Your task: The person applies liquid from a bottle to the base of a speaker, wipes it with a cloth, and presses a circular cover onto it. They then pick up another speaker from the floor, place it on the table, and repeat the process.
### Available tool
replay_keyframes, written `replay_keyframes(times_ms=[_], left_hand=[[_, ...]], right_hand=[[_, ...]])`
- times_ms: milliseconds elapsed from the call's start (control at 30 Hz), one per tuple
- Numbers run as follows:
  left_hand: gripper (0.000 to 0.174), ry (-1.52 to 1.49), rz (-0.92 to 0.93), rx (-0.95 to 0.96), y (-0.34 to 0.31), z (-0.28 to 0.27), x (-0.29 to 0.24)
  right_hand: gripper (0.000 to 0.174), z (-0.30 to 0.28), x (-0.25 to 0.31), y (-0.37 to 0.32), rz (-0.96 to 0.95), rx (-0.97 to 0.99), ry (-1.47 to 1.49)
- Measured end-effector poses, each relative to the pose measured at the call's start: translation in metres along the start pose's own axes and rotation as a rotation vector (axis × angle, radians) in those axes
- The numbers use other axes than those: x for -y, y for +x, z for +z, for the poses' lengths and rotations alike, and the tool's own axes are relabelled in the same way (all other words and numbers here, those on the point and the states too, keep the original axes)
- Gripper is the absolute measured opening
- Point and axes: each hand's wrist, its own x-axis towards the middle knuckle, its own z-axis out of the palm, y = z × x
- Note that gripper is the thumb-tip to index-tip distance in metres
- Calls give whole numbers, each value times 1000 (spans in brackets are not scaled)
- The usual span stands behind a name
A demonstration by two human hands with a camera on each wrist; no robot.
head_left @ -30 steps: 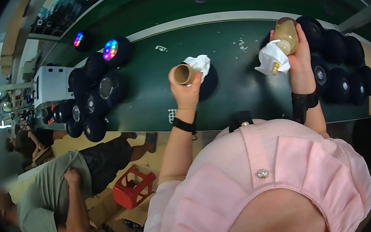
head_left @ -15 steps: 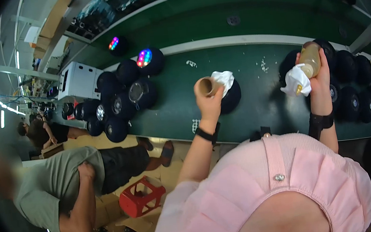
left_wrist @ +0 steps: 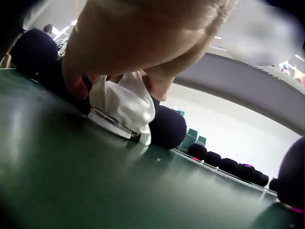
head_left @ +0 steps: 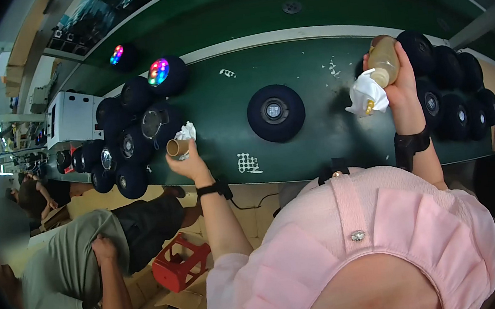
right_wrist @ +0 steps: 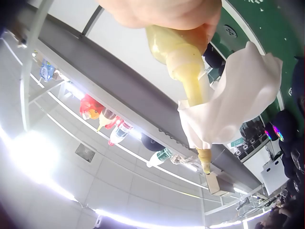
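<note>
My left hand [head_left: 192, 164] holds a brown cardboard tube [head_left: 177, 146] wrapped at its far end in white cloth [head_left: 186, 132]; in the left wrist view the cloth [left_wrist: 125, 107] is at the green tabletop. My right hand [head_left: 401, 90] grips a squeeze bottle [head_left: 384, 61] of yellowish liquid, its nozzle pushed through a white cloth [head_left: 366, 93]. The right wrist view has the bottle [right_wrist: 176, 55] and the cloth [right_wrist: 233, 95] around its nozzle. Between the hands a round dark speaker [head_left: 276, 114] sits on the table, its round centre facing up.
Dark round speakers [head_left: 129, 143] crowd the left, one lit in colours [head_left: 167, 72], beside a white box [head_left: 72, 119]. More speakers [head_left: 453, 110] stand at the right. A person [head_left: 76, 268] and a red stool [head_left: 180, 263] are at lower left.
My left hand has moved left with the tube and cloth, away from the round speaker, which is uncovered now. My right hand still grips the bottle. The head view has shifted.
</note>
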Motion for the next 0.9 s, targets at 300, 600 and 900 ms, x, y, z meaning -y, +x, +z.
replay_keyframes(times_ms=[300,600,900], left_hand=[[47,-563,-1040,880,-93,34,-111],[60,-643,-818,970,-101,58,-165],[79,63,922,694,-139,77,-160]], right_hand=[[37,-26,-67,52,328,-114,95],[40,-41,-111,76,547,-84,40],[37,-45,-51,68,475,-120,120]])
